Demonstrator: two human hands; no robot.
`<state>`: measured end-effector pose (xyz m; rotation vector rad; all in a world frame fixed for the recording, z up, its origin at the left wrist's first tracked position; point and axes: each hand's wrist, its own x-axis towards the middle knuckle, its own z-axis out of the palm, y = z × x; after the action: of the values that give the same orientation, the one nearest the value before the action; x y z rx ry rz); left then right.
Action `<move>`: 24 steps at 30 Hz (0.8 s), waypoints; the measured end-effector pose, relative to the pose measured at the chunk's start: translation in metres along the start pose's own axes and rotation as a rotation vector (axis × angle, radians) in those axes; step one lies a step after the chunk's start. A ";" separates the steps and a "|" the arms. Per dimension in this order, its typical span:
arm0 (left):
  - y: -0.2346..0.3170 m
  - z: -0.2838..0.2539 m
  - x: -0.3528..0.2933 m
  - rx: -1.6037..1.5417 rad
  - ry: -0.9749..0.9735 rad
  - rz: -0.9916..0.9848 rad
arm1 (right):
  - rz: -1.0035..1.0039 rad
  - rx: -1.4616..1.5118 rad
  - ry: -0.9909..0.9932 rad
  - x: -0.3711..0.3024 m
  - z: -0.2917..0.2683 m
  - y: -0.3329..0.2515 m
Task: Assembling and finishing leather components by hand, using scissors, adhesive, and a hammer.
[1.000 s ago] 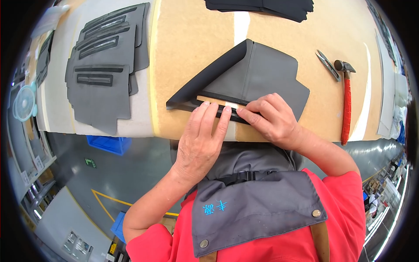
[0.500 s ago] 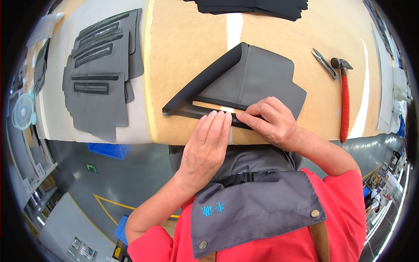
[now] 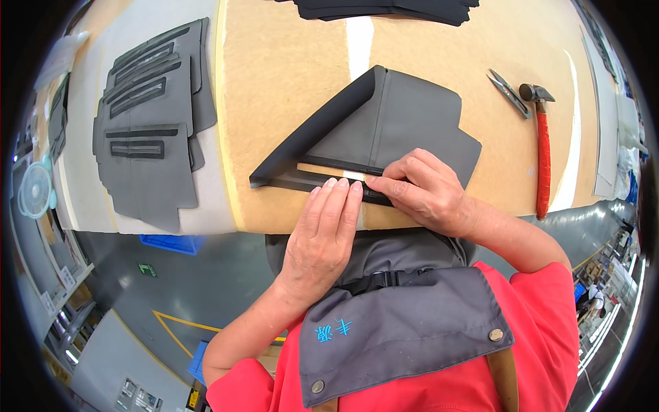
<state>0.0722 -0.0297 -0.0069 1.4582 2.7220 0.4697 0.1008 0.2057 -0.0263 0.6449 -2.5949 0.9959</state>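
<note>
A grey sheet-material panel (image 3: 419,113) lies on the tan work table, with its left side folded over to show a dark underside. Along its near edge runs a narrow black strip (image 3: 292,180), next to a long slot through which the table shows. My left hand (image 3: 317,230) rests with straight fingers laid flat, their tips on the strip. Just right of them, my right hand (image 3: 431,194) has thumb and forefinger pinched at the strip by the slot's right end. Its other fingers are curled, and they hide part of the panel.
Several grey panels with black-edged slots (image 3: 147,178) lie overlapped on the left. Small snips (image 3: 508,93) and a red-handled hammer (image 3: 543,147) lie to the right. A dark stack of sheets (image 3: 384,8) is at the far edge. A blue bin (image 3: 171,243) stands below the table.
My right thumb and forefinger have shifted slightly left along the strip. My left hand stays laid on it. The whole view has tilted a little.
</note>
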 end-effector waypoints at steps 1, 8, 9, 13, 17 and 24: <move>0.000 0.000 0.000 -0.001 -0.001 -0.001 | -0.010 0.002 -0.013 0.000 -0.001 0.000; 0.001 0.001 -0.002 0.000 0.003 -0.011 | -0.158 -0.081 -0.080 0.001 -0.006 0.001; 0.001 0.001 -0.002 -0.005 0.001 -0.016 | -0.154 -0.081 -0.079 0.001 -0.007 0.001; 0.000 -0.001 -0.002 -0.013 -0.001 -0.002 | -0.230 -0.111 -0.092 0.000 -0.007 0.003; -0.002 0.000 -0.002 -0.022 -0.015 0.016 | -0.269 -0.114 -0.108 0.002 -0.009 0.005; -0.001 -0.005 0.001 0.049 -0.053 0.066 | -0.190 -0.064 -0.090 -0.001 -0.007 0.004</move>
<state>0.0700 -0.0310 -0.0023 1.5526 2.6705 0.3629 0.1003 0.2134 -0.0234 0.9193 -2.5708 0.8399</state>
